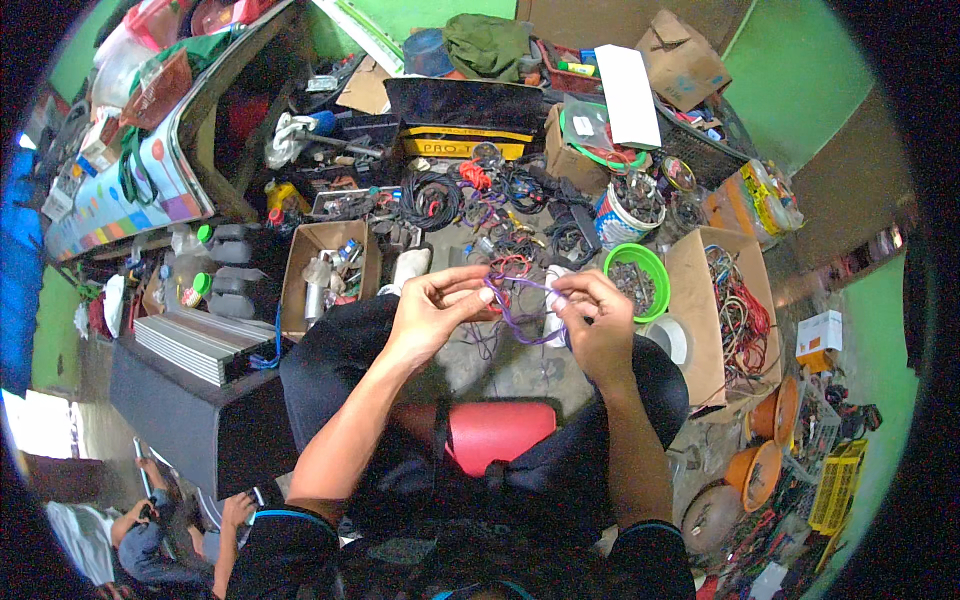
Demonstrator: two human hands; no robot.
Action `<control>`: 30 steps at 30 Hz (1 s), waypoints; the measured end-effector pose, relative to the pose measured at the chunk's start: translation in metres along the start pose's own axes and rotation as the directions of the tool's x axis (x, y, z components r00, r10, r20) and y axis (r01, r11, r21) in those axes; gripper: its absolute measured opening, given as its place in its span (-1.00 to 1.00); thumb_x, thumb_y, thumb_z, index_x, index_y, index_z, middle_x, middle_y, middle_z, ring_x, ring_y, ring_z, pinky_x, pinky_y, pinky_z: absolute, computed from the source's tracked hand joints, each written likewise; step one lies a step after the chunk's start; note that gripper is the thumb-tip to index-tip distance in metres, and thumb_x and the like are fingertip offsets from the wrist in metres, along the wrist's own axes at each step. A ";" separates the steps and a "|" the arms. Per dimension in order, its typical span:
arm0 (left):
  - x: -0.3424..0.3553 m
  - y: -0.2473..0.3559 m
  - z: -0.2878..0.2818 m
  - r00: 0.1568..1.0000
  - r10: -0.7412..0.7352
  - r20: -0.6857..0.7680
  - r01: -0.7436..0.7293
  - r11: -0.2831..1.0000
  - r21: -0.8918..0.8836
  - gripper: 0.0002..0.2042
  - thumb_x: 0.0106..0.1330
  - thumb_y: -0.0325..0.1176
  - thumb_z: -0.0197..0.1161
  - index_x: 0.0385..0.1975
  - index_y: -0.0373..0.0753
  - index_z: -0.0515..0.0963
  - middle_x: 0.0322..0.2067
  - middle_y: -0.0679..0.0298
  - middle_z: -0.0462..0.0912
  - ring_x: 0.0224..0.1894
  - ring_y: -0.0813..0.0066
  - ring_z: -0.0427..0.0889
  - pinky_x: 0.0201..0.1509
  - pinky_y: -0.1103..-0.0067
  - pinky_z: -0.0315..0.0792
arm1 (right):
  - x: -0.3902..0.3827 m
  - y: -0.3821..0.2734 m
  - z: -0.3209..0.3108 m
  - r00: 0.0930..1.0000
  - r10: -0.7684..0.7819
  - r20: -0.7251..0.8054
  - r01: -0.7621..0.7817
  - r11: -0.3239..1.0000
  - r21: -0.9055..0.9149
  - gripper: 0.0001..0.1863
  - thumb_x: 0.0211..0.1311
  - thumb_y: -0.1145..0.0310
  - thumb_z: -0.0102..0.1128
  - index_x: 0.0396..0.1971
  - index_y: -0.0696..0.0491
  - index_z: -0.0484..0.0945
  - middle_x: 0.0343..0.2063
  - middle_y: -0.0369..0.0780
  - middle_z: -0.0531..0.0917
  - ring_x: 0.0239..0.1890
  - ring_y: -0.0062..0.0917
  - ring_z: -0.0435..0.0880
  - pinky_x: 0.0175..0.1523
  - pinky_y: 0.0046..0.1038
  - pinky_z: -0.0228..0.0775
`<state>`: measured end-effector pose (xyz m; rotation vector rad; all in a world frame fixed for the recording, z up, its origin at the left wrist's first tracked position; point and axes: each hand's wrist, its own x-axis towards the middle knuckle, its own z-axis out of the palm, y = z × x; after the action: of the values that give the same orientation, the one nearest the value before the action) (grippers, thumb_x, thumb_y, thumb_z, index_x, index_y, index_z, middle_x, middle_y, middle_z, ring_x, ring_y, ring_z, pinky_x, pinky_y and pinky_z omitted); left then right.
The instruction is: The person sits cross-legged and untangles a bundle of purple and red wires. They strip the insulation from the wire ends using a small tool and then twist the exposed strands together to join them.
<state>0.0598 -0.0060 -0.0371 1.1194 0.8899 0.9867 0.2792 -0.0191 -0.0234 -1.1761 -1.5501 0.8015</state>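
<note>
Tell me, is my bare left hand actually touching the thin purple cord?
Touching. The head view shows it: the thumb and fingertips of your bare left hand meet the thin purple cord at its left end.

From my remote seat I made out a smooth, plastic-looking coat on the purple wire (521, 339). The green tub (656, 266) looked glossy plastic, the large carton (701, 335) matt cardboard, the ribbed stack (190, 345) dull metal. I saw matt cloth trousers (335, 360) and a rough, concrete-like floor (462, 368).
</note>
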 end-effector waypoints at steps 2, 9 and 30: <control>0.000 -0.001 0.000 0.998 0.030 -0.052 -0.027 0.998 0.048 -0.60 0.32 -0.36 0.14 0.11 -0.42 0.38 -0.14 0.06 0.62 -0.20 0.34 0.67 -0.11 0.47 0.58 | -0.001 -0.001 0.001 0.996 0.024 0.084 -0.017 0.996 -0.087 -0.72 -0.10 0.74 0.19 -0.33 0.15 0.58 -0.37 -0.22 0.55 -0.37 -0.60 0.60 -0.30 -0.59 0.51; -0.002 0.007 0.005 0.998 -0.021 -0.061 0.011 0.988 -0.153 -0.64 0.27 -0.46 0.20 0.05 -0.43 0.44 -0.25 0.04 0.65 -0.31 0.43 0.67 -0.20 0.53 0.56 | -0.006 -0.006 0.013 0.952 0.102 0.290 -0.079 0.993 -0.091 -0.46 -0.17 0.76 0.23 -0.05 0.11 0.48 -0.48 -0.24 0.54 -0.48 -0.61 0.58 -0.37 -0.60 0.45; -0.001 0.023 -0.025 0.892 0.209 -0.401 -0.162 0.976 0.147 -0.75 0.30 -0.51 0.16 -0.07 -0.50 0.49 -0.34 0.14 0.69 -0.58 0.71 0.47 -0.52 0.74 0.41 | 0.011 -0.001 -0.024 0.979 -0.147 -0.140 0.115 0.970 -0.212 -0.84 0.13 0.35 0.26 -0.43 0.15 0.62 -0.53 -0.21 0.59 -0.49 -0.50 0.55 -0.35 -0.48 0.40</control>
<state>0.0323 0.0037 -0.0198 1.1206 1.2054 1.3821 0.3012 -0.0106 -0.0127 -1.2363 -1.5883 0.4607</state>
